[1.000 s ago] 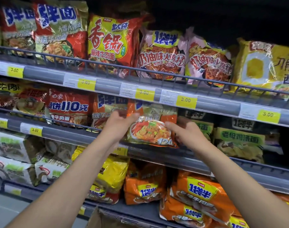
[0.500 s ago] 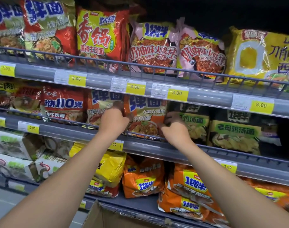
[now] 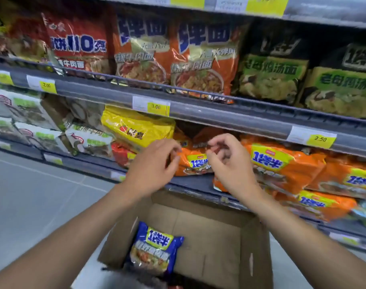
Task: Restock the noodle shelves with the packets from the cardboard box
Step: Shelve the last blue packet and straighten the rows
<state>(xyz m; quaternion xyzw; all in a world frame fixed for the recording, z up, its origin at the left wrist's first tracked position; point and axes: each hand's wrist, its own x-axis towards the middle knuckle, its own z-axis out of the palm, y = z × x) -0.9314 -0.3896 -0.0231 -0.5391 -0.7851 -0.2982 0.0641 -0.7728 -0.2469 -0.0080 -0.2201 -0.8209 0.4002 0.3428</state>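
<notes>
both hands are seen at the centre of the frame, above an open cardboard box (image 3: 219,236). the left hand (image 3: 152,165) is held with fingers loosely curled and nothing gripped in it. the right hand (image 3: 230,161) is likewise half curled and empty, thumb and forefinger nearly meeting. a blue noodle packet (image 3: 155,247) is left lying in the lower left corner of the box. orange noodle packets (image 3: 282,165) are stacked on the lower shelf (image 3: 194,182) just behind the hands, and a yellow packet (image 3: 136,126) is seen to their upper left.
</notes>
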